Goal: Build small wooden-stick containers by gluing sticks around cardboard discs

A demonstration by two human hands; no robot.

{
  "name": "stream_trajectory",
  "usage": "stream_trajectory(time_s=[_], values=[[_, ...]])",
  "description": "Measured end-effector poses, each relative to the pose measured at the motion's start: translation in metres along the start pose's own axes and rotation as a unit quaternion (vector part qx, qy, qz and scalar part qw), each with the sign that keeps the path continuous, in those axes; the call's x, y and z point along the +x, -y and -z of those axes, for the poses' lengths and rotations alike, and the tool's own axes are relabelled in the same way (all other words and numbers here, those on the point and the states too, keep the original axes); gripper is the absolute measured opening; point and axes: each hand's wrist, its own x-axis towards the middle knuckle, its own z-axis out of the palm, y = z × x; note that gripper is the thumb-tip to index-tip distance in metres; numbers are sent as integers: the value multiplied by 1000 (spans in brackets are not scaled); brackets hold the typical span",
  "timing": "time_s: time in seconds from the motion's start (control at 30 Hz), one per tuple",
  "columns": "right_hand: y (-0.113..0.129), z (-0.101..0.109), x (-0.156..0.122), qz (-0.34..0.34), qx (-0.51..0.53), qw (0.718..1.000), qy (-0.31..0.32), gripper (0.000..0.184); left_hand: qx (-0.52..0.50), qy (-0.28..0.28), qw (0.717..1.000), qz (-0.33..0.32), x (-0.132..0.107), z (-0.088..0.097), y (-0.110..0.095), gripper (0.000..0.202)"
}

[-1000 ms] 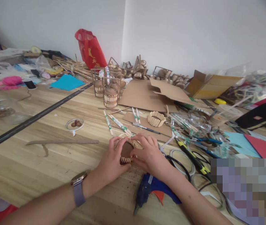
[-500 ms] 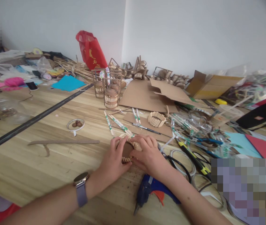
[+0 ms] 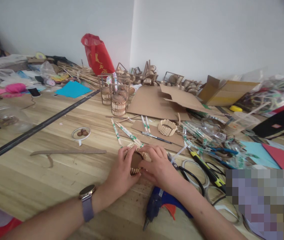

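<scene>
Both my hands cup a small round basket (image 3: 135, 160) made of short wooden sticks around a brown cardboard disc, pressed down on the wooden table (image 3: 56, 180). My left hand (image 3: 120, 172), with a watch on its wrist, wraps the basket's left side. My right hand (image 3: 157, 166) covers its right side, fingers curled over the rim. Most of the basket is hidden by my fingers.
A blue glue gun (image 3: 158, 203) lies under my right forearm. Scissors (image 3: 190, 173), pliers and wrapped sticks clutter the right. A stick ring (image 3: 167, 127) rests on cardboard; finished lanterns (image 3: 118, 101) stand behind. A tape roll (image 3: 81, 132) and cardboard strip (image 3: 66, 152) lie left. A person sits far left.
My hands stay clasped on the basket with only small finger shifts. The view has tilted slightly.
</scene>
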Motion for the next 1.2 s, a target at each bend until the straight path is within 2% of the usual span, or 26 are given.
stream_trajectory(time_s=[0.1,0.17,0.23,0.33,0.4,0.47,0.5,0.57,0.63,0.73,0.83,1.03,1.13,1.2], values=[[0,2,0,-6,4,1000,7,4,0,0,1000,5,0,0,-1,84],[1,8,0,-16,9,1000,11,9,4,0,1000,19,1,0,-2,83],[1,16,-1,-28,24,999,1,14,7,0,999,32,1,0,-3,83],[-1,30,-8,-49,49,997,-32,12,11,0,999,40,1,0,-4,85],[-2,41,-17,-64,68,995,-33,11,11,0,999,41,1,-1,-5,86],[-2,50,-28,-88,96,991,22,13,8,3,999,41,1,0,-5,87],[-2,55,-34,-105,112,985,73,15,7,5,999,40,1,0,-5,88],[1,62,-44,-145,125,963,190,13,9,8,999,38,0,0,-4,89],[4,66,-53,-187,120,934,280,5,12,7,999,34,0,0,-4,90],[8,65,-63,-246,104,905,331,16,16,2,1000,27,0,0,-3,91],[8,59,-69,-271,101,897,334,29,19,1,1000,22,0,0,-3,91],[6,52,-75,-222,92,912,333,30,22,7,999,25,-1,0,-3,90],[3,56,-75,-224,129,922,288,34,23,6,999,27,-1,0,-3,91],[0,60,-76,-246,162,922,252,28,22,6,999,26,-1,0,-3,91]])
